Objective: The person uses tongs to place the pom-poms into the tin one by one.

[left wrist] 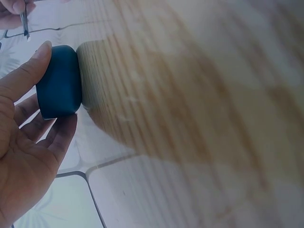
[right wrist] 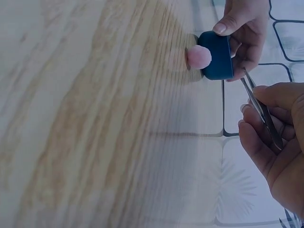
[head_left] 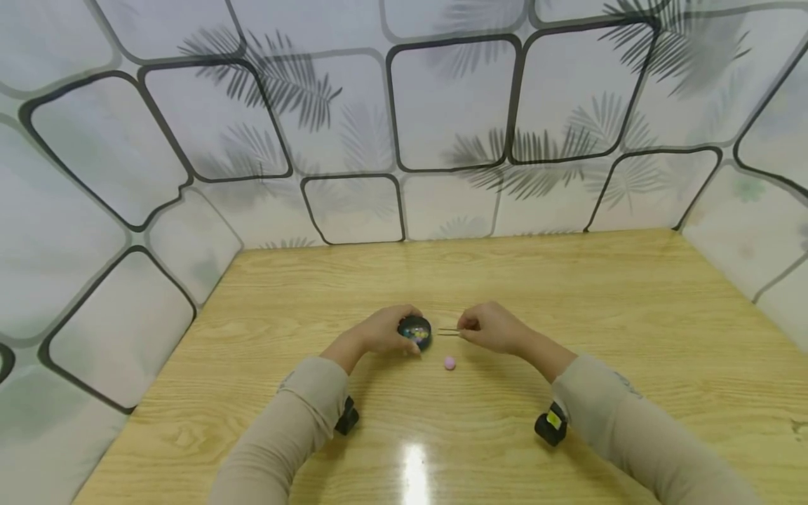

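My left hand (head_left: 384,331) grips a small dark blue bowl (left wrist: 61,83), thumb on one side and fingers curled round the other. Inside the bowl, the head view shows several small coloured pieces. Just to its right, my right hand (head_left: 495,330) pinches a pair of metal tweezers (right wrist: 262,114) between thumb and fingers. The tweezers point left toward the bowl, their tips slightly apart with nothing between them. A fuzzy pink ball (head_left: 449,363) lies on the table in front of the tweezers, nearer to me than the bowl.
The wood-grain table (head_left: 303,280) extends round both hands and has a glossy reflection near its front. Patterned pale panels (head_left: 353,210) stand along its back and sides. Black wrist cameras (head_left: 551,425) hang below both sleeves.
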The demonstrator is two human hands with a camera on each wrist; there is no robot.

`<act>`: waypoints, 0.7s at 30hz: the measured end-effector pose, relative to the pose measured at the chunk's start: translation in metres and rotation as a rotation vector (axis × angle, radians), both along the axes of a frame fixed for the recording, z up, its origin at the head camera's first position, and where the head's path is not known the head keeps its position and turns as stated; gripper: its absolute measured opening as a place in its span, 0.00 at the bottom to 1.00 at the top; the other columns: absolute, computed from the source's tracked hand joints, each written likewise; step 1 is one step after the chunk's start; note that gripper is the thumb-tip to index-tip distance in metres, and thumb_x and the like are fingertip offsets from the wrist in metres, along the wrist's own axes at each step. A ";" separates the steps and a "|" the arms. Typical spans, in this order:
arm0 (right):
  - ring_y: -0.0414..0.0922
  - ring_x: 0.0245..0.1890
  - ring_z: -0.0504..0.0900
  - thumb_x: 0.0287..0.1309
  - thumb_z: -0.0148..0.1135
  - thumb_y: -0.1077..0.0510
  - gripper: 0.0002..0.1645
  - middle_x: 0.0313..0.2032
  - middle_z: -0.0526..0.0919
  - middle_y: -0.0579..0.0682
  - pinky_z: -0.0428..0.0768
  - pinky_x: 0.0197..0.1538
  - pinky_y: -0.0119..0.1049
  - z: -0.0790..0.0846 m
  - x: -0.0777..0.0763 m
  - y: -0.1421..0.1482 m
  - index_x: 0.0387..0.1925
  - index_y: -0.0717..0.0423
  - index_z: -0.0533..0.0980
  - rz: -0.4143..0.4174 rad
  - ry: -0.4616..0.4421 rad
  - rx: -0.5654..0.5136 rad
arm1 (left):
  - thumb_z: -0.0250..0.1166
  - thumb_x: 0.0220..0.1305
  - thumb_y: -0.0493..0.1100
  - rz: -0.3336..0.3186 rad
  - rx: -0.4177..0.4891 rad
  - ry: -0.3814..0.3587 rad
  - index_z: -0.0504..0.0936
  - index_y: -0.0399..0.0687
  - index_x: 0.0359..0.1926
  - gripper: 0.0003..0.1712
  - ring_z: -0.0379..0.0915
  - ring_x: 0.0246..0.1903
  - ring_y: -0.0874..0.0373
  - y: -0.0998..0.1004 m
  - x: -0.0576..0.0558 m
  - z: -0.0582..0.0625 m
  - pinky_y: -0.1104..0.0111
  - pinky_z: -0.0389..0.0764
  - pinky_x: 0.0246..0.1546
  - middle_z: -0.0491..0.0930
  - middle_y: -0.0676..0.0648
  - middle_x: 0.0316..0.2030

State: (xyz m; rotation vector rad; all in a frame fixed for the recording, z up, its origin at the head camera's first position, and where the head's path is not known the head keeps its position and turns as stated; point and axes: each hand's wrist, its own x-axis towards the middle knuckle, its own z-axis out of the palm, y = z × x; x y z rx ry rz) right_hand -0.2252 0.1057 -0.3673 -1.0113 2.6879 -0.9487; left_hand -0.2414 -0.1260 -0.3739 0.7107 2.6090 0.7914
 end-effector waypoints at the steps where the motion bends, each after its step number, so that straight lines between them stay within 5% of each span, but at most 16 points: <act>1: 0.39 0.28 0.76 0.52 0.56 0.63 0.06 0.27 0.79 0.47 0.75 0.31 0.32 0.000 0.001 0.002 0.31 0.62 0.77 0.002 -0.004 0.000 | 0.68 0.45 0.45 0.001 -0.001 -0.002 0.66 0.44 0.54 0.35 0.61 0.52 0.51 0.000 0.000 0.000 0.61 0.62 0.51 0.68 0.45 0.51; 21: 0.35 0.22 0.72 0.52 0.57 0.64 0.04 0.23 0.77 0.44 0.72 0.25 0.28 -0.006 0.014 0.013 0.29 0.59 0.78 0.043 -0.082 0.015 | 0.68 0.44 0.47 0.008 -0.003 -0.014 0.65 0.45 0.55 0.35 0.61 0.52 0.50 -0.001 -0.001 -0.002 0.60 0.62 0.51 0.67 0.44 0.52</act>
